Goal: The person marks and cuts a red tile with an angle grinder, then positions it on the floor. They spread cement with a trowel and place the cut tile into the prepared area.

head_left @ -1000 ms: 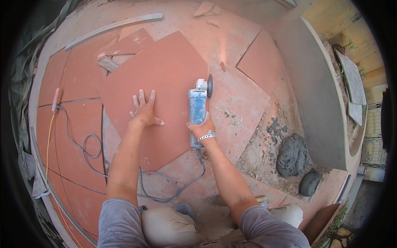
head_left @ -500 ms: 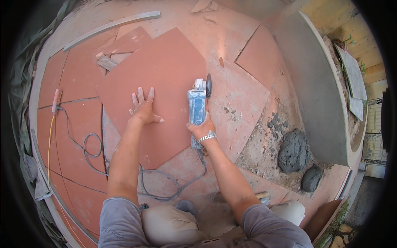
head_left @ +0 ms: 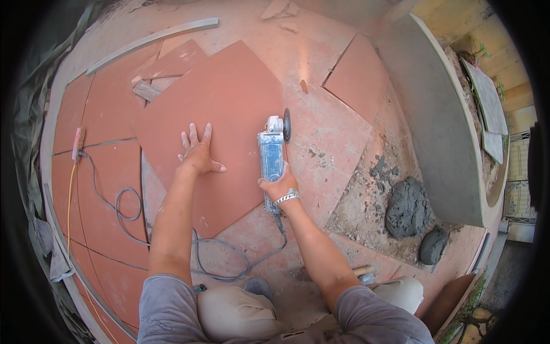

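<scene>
My right hand [head_left: 281,186] grips the blue body of an angle grinder [head_left: 271,150], its silver head pointing away from me. The grinder's dark disc [head_left: 287,125] stands upright at the right edge of a large reddish tile [head_left: 229,103]. On that same tile my left hand [head_left: 199,153] lies flat, fingers spread, left of the grinder. From the grinder's near end a grey cord [head_left: 252,262] runs back and loops across the floor to the left. Whether the disc has sunk into the tile I cannot tell.
Lumps of dark wet mortar [head_left: 407,207] lie on bare rubble to the right, beside a curved grey wall [head_left: 435,126]. A long metal bar [head_left: 154,43] rests at the far left. The cord meets a plug connector [head_left: 78,143] on the laid tiles. Another tile [head_left: 358,77] lies far right.
The grinder and my right hand have come slightly nearer to me along the tile's right edge. My left hand stays pressed on the tile.
</scene>
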Available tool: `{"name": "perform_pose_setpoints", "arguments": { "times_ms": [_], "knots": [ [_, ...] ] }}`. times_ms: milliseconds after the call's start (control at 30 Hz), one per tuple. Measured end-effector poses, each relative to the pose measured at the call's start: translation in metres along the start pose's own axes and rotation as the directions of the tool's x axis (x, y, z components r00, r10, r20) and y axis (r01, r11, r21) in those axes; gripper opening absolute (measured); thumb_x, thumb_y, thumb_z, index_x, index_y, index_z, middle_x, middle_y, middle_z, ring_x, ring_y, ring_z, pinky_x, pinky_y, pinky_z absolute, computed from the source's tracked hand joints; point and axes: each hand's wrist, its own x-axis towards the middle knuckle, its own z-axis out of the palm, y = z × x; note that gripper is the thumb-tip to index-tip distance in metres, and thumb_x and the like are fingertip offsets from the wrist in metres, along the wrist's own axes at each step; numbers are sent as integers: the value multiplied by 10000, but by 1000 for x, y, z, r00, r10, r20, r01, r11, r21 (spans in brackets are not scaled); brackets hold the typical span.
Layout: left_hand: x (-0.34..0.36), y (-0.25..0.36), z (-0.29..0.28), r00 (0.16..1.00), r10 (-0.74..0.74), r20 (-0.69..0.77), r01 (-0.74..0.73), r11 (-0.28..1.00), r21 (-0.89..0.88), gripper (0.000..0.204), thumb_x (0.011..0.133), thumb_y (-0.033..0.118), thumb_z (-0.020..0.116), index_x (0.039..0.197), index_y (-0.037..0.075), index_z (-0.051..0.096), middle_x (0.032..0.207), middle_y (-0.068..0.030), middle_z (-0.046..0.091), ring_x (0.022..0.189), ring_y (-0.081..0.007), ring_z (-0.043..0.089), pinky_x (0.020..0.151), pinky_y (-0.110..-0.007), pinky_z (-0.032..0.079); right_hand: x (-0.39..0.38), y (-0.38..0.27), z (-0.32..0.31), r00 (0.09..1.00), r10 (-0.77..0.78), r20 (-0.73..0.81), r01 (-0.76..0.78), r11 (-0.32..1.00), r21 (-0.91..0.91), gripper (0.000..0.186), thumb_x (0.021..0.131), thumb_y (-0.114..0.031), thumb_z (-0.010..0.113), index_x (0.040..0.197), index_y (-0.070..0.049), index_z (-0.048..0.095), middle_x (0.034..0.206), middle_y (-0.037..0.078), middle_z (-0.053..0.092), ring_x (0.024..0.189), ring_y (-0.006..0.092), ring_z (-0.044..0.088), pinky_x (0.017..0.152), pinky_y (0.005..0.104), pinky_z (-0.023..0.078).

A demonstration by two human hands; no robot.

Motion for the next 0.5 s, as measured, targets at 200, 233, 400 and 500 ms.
{"name": "perform_pose_setpoints", "arguments": {
  "times_ms": [200, 233, 400, 500],
  "knots": [
    [1, 1, 1, 1000, -5, -4, 5, 1000, 7, 1471, 547, 297, 1008, 1659, 301, 45, 1714, -169, -119, 1571, -441, -61, 1116, -762, 306, -4, 6, 2, 999, -34, -24, 34, 999, 3, 917, 706, -331, 812, 1445, 37, 411, 1243, 273, 665, 1123, 392, 678, 982, 442, 529],
    [1, 1, 1, 1000, -10, 4, 10, 1000, 6, 1472, 547, 298, 1008, 1659, 299, 44, 1714, -170, -118, 1570, -443, -58, 1115, -761, 308, -5, 6, 2, 999, -35, -20, 35, 999, 7, 916, 706, -330, 812, 1445, 31, 411, 1234, 271, 669, 1118, 392, 679, 980, 443, 530],
    [-5, 1, 2, 999, -22, 25, 22, 1000, 9, 1428, 582, 304, 990, 1659, 314, 53, 1717, -156, -124, 1572, -433, -72, 1144, -742, 286, -15, 11, 0, 1000, -13, 7, 13, 1000, 4, 919, 703, -330, 812, 1452, 19, 409, 1209, 263, 682, 1100, 390, 687, 970, 443, 536],
    [-6, 0, 3, 999, -24, 27, 24, 1000, 8, 1433, 579, 310, 992, 1659, 315, 50, 1717, -158, -120, 1571, -438, -69, 1142, -745, 286, -21, 14, -1, 1000, -12, 15, 12, 1000, 1, 915, 703, -331, 813, 1447, 21, 413, 1206, 263, 685, 1097, 390, 691, 967, 442, 539]
  ]
}}
